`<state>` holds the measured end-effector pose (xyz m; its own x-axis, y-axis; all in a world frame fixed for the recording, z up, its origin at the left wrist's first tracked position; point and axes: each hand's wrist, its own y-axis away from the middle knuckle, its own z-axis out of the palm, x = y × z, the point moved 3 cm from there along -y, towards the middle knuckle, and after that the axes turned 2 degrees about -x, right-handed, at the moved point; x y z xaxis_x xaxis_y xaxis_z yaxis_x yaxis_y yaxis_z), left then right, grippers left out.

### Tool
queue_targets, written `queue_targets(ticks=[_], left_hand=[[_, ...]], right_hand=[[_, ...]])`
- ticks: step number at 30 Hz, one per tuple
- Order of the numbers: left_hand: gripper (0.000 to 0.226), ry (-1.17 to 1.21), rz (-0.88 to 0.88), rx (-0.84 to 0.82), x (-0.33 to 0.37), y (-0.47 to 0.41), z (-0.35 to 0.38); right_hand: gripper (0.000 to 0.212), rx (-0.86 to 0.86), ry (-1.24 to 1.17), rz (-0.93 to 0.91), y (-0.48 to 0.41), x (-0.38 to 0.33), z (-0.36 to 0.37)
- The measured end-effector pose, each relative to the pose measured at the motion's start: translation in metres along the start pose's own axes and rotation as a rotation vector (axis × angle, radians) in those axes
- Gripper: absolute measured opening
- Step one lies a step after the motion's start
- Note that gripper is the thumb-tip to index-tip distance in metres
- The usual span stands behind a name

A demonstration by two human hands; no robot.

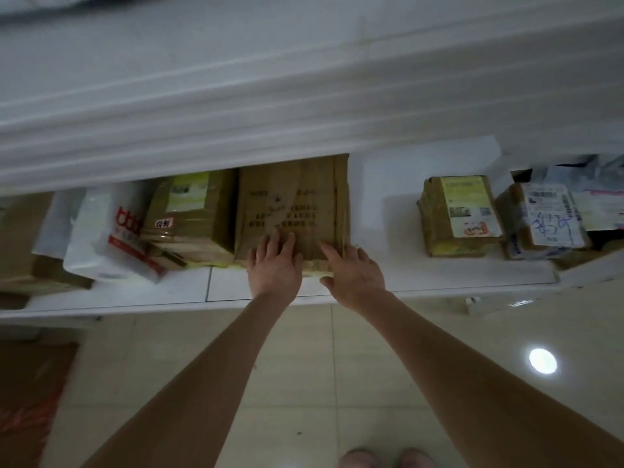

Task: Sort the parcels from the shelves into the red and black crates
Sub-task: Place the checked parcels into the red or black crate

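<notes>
A large flat cardboard parcel (297,201) with dark printed text lies on the white shelf (388,275), under the shelf above. My left hand (275,261) rests on its near edge with the fingers stretched flat over the top. My right hand (354,271) touches the parcel's near right corner, index finger extended on the top and thumb at the front edge. No crate is in view.
Left of it sit a taped brown box (192,217) and a white bag with red print (111,231). To the right stand a small brown box with a yellow label (459,214) and a labelled box with blue writing (543,217). Tiled floor (304,366) lies below.
</notes>
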<state>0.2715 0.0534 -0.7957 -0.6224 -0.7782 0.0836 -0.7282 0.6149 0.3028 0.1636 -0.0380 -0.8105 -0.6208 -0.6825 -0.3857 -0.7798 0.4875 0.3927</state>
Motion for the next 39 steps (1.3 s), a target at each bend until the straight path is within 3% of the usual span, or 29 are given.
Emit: queue_targets(ticks=[4,7,10,13,16,18,19,24,29,32,35,39], left_hand=[[0.049,0.005,0.025,0.012,0.018,0.013,0.001],[0.044,0.013,0.112,0.040,0.033,0.032,0.001],[0.032,0.177,0.151,0.115,0.024,0.041,-0.012],[0.039,0.330,-0.019,0.214,-0.007,0.031,-0.024],[0.072,0.691,-0.292,-0.074,-0.031,0.011,-0.014],[0.065,1.045,-0.389,-0.256,-0.030,0.009,-0.005],[0.056,1.113,-0.389,-0.279,-0.028,0.010,-0.003],[0.035,1.178,-0.333,-0.188,-0.023,0.023,-0.015],[0.021,1.209,-0.289,-0.141,-0.028,0.036,-0.040],[0.033,1.181,-0.198,-0.182,-0.032,0.055,-0.051],[0.054,1.195,-0.160,-0.282,-0.032,0.081,-0.064],[0.027,1.391,-0.323,-0.359,-0.038,0.109,-0.086]], right_hand=[[0.037,0.149,-0.092,0.076,0.015,0.011,-0.011],[0.034,0.231,-0.177,0.274,0.026,0.031,-0.023],[0.060,0.125,-0.349,0.487,0.031,0.048,-0.030],[0.091,0.077,-0.672,0.516,0.020,0.051,-0.032],[0.082,0.018,-0.991,0.500,0.012,0.048,-0.026],[0.068,-0.032,-1.069,0.506,0.014,0.046,-0.021],[0.064,-0.024,-1.095,0.508,0.016,0.048,-0.020],[0.063,0.053,-1.170,0.484,0.033,0.056,-0.042],[0.052,-0.007,-1.398,0.528,0.061,0.056,-0.069],[0.059,-0.054,-1.527,0.588,0.079,0.063,-0.073],[0.045,-0.110,-1.491,0.686,0.101,0.062,-0.079],[0.031,-0.186,-1.506,0.654,0.129,0.052,-0.092]])
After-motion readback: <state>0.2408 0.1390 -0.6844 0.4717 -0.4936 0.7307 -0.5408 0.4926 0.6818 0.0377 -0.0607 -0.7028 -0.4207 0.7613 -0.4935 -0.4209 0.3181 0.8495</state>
